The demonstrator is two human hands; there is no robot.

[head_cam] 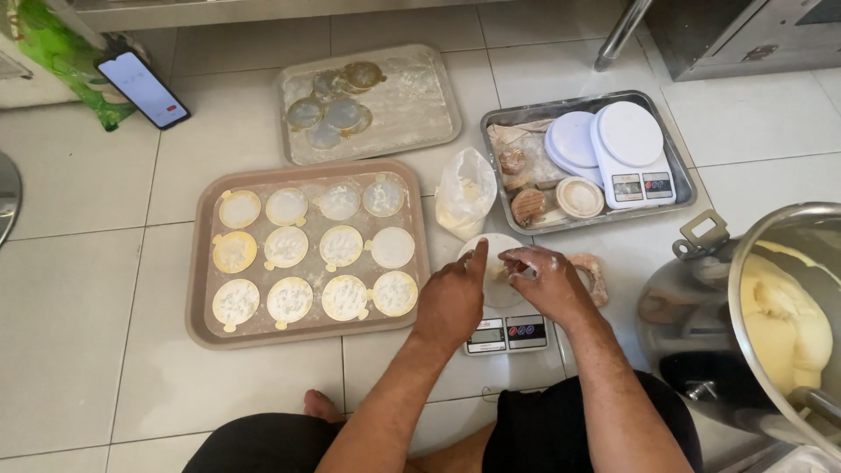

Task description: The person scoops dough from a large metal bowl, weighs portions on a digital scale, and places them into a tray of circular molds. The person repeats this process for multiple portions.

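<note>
A dough piece (499, 271) is pinched by both hands, left (451, 298) and right (547, 280), over the scale (508, 333); twelve floured discs (307, 250) are laid out, much dough (784, 320) left.

At centre left, a beige-brown tray (200, 263) carries pale yellow and gold discs (287, 248) dusted white, and above it a grey tray (420, 96) holds dull gold-green discs (337, 103). At upper right, a silver metal tray (679, 166) holds a white scale (632, 153) and a white lid (571, 140). At lower right, a shiny steel bowl (745, 263) contains creamy yellow dough (784, 320); the phone (143, 88) at upper left is black with a pale screen.
</note>
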